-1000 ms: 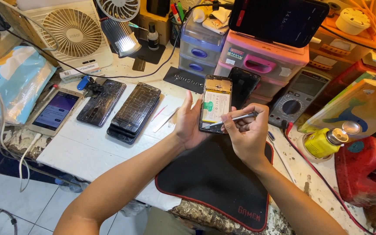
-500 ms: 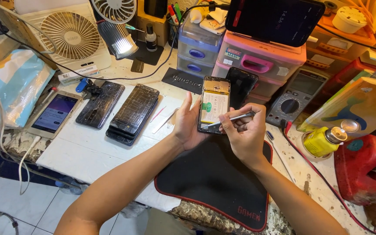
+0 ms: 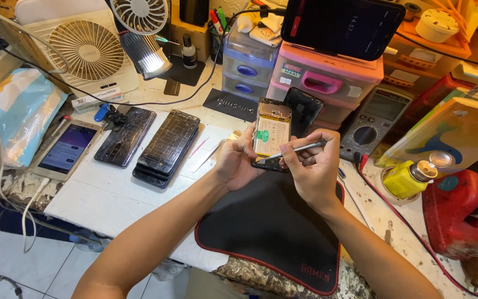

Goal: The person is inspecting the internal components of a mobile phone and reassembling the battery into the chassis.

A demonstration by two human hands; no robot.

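So the left hand point(image 3: 238, 163) is cradling an opened phone point(image 3: 270, 133) with its back off, fingers wrapping the left edge and closed on it, holding it tilted up just above the black mat point(image 3: 272, 232). The right hand point(image 3: 311, 166) is pinching a thin metal tool point(image 3: 294, 149) pen-style, fingers closed tight around the shaft, tip pointing left and touching the phone's lower edge, right below the battery point(image 3: 272, 132). Looks to me like the step in hand is working at something along that bottom end, maybe a screw or a connector, hard to tell since the tip is tiny here. I'd say the next move is needing a steady left grip and very light pressure at the tip so it isn't slipping toward the battery. The phone is sitting between both sets of fingers, touching both. Left of the left fingers, on the bench point(image 3: 112, 194), cracked phones point(image 3: 147, 141) are lying well apart, and a yellow bottle point(image 3: 408, 177) is standing off to the right.
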